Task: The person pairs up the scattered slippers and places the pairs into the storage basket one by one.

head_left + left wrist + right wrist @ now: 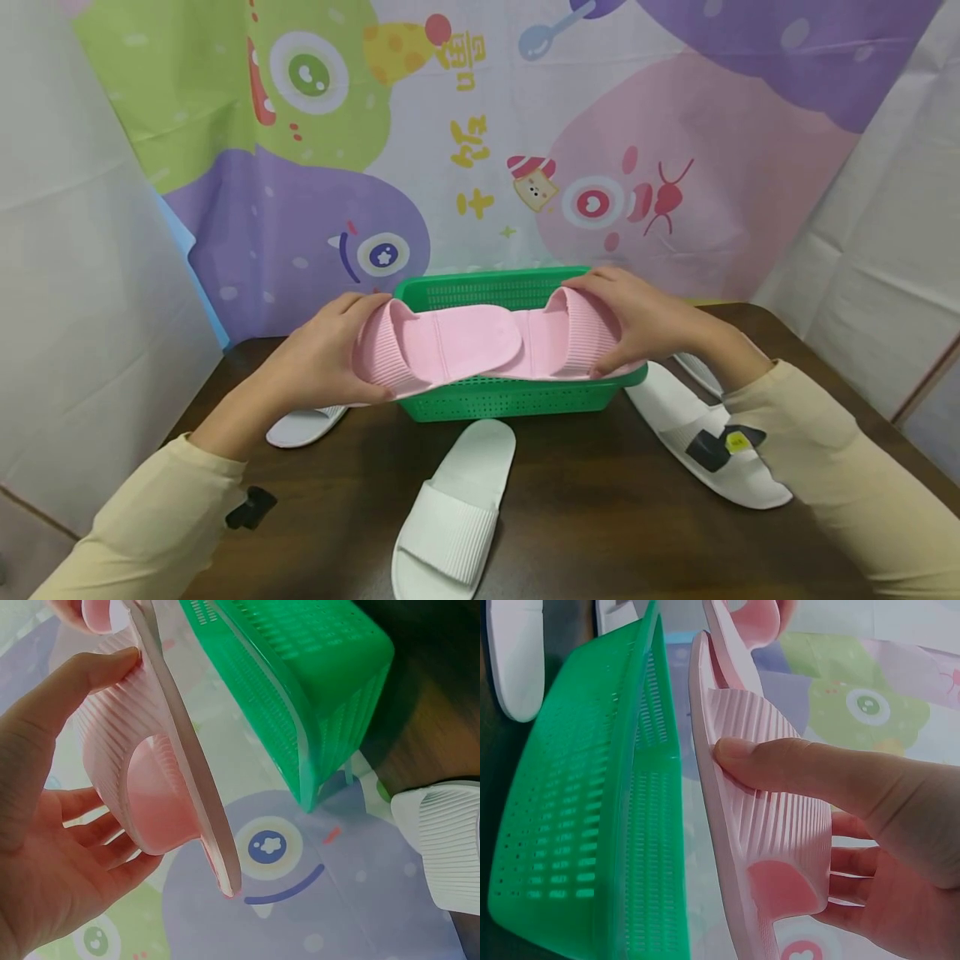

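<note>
Two pink slippers are held level above a green plastic basket [510, 402], their heel ends overlapping in the middle. My left hand [318, 354] grips the left pink slipper [468, 337] across its ribbed strap, thumb on the near edge and fingers on the far side. Around the strap of the right pink slipper [588, 333] my right hand [645, 321] holds in the same way. In the right wrist view the thumb presses the ribbed strap [757, 817]. The basket's inside is mostly hidden behind the slippers.
On the dark wooden table [585, 517] a white slipper [457, 508] lies in front of the basket. Another white slipper [300, 427] lies at left, partly covered by my arm. At right are a white slipper [660, 396] and part of another [697, 371]. A cartoon cloth [480, 167] hangs behind.
</note>
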### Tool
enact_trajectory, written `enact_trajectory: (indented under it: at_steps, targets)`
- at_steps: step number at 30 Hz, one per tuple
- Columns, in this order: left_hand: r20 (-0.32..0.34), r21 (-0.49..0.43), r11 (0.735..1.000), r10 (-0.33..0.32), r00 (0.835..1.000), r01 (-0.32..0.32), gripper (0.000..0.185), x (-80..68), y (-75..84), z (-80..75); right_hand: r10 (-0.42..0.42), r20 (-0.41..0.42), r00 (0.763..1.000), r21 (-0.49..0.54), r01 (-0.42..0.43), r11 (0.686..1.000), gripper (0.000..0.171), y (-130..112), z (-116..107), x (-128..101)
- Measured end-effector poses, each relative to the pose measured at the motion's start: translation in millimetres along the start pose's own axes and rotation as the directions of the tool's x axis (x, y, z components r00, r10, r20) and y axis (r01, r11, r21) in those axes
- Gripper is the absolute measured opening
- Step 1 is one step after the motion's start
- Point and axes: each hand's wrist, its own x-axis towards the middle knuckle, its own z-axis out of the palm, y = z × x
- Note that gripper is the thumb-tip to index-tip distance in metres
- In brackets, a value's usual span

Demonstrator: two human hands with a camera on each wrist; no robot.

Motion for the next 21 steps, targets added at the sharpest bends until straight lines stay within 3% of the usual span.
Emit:
enact_trajectory:
  at_steps: [13, 21]
  targets:
    - [-0.003, 0.003, 1.000, 0.014, 1.000, -0.014, 0.095, 1.6, -1.1, 0.0, 0.003, 0.002, 1.000, 0.026, -0.003, 1.000, 0.098, -4.2, -2.1, 2.2]
    - [0.000, -0.001, 1.000, 0.026, 1.000, -0.026, 0.097, 2.6, -1.4, -1.9, -0.002, 0.047, 0.999, 0.017, 0.001, 1.000, 0.101, -5.1, -4.6, 1.6]
